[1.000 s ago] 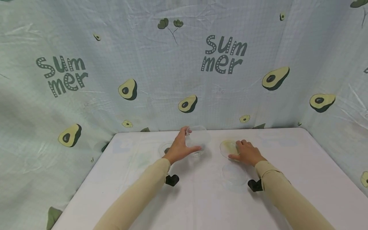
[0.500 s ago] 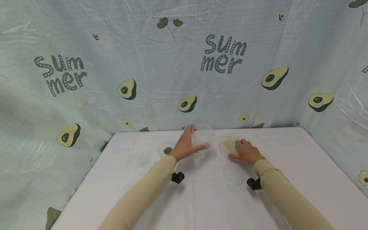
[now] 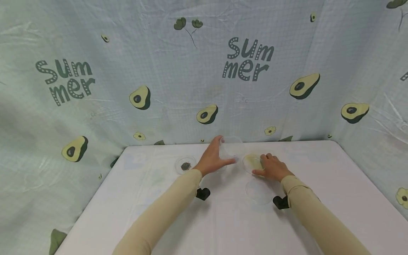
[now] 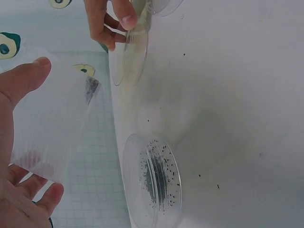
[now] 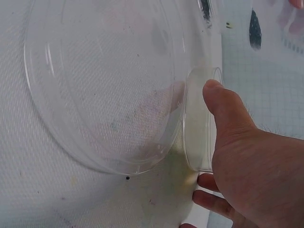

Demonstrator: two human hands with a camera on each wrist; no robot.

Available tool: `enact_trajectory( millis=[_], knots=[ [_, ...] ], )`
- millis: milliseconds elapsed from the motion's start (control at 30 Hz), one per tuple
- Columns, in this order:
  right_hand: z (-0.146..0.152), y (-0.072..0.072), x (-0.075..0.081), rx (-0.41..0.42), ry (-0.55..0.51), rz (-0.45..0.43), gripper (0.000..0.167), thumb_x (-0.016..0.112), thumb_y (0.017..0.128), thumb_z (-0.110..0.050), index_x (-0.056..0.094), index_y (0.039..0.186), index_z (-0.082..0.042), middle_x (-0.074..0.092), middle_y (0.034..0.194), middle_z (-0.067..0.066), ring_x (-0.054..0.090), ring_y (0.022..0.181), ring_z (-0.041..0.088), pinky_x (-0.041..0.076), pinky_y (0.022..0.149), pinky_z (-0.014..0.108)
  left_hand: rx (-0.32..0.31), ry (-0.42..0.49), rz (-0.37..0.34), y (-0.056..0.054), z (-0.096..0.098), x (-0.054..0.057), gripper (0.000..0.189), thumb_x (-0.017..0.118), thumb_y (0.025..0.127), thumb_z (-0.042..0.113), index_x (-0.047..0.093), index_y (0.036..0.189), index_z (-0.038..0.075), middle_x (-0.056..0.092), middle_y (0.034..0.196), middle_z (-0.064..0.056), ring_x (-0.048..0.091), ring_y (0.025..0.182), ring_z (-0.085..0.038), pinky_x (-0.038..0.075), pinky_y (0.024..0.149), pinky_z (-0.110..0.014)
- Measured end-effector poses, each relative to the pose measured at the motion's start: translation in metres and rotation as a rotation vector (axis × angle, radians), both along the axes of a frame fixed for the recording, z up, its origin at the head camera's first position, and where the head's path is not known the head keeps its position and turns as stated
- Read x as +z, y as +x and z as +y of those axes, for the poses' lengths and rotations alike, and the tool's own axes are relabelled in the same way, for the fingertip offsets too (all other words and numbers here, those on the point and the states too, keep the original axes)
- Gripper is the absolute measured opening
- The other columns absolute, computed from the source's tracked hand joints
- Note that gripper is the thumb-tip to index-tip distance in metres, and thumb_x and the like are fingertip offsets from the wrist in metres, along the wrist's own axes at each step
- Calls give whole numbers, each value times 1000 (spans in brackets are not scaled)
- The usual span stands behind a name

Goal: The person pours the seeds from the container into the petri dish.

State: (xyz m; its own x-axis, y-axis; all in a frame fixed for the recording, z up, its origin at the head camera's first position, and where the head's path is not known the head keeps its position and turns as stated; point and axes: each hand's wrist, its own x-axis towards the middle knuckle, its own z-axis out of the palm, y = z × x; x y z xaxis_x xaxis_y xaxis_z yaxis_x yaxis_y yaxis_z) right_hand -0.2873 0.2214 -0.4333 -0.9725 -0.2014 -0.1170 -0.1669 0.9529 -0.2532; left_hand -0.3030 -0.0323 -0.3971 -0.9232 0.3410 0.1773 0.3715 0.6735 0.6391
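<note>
My left hand (image 3: 214, 157) holds a clear plastic cup (image 3: 231, 147) between thumb and fingers, raised off the table near its far edge. A small dark patch shows at one end of the cup (image 4: 61, 109) in the left wrist view. Nearby, a petri dish (image 4: 130, 171) contains dark granules. My right hand (image 3: 275, 168) grips the rim of another petri dish (image 3: 251, 164) with pale yellowish contents, thumb on the near side. Just in front of that hand lies a clear petri dish (image 3: 259, 191), seen large in the right wrist view.
At the left back stands a petri dish (image 3: 178, 165) with a dark granular heap. Several dark specks lie scattered on the white table (image 4: 228, 118). Behind the table's far edge hangs a printed curtain (image 3: 172, 120). A black wrist mount (image 3: 203, 193) sits under each sleeve.
My left hand has moved right and slightly away with the cup, toward the yellowish dish. The dark heap in the left dish has come into fuller view. My right hand has stayed in place.
</note>
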Motion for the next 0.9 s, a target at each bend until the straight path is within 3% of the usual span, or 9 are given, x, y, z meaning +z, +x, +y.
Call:
enact_trajectory(
  millis=[467, 900],
  knots=[
    [-1, 1, 0, 4, 1, 9, 78, 66, 86, -51, 43, 133, 7, 48, 126, 30, 50, 111, 43, 49, 87, 62, -36, -157, 128, -7, 18, 4, 98, 81, 76, 40, 25, 151, 10, 35, 154, -7, 36, 142, -21, 33, 116, -37],
    [-1, 3, 1, 18, -6, 24, 74, 66, 87, -49, 44, 130, 7, 48, 124, 30, 50, 111, 44, 49, 86, 62, -65, -290, 268, -9, 38, 1, 94, 83, 76, 34, 28, 150, 17, 41, 149, -5, 41, 138, -22, 36, 114, -42]
  ],
)
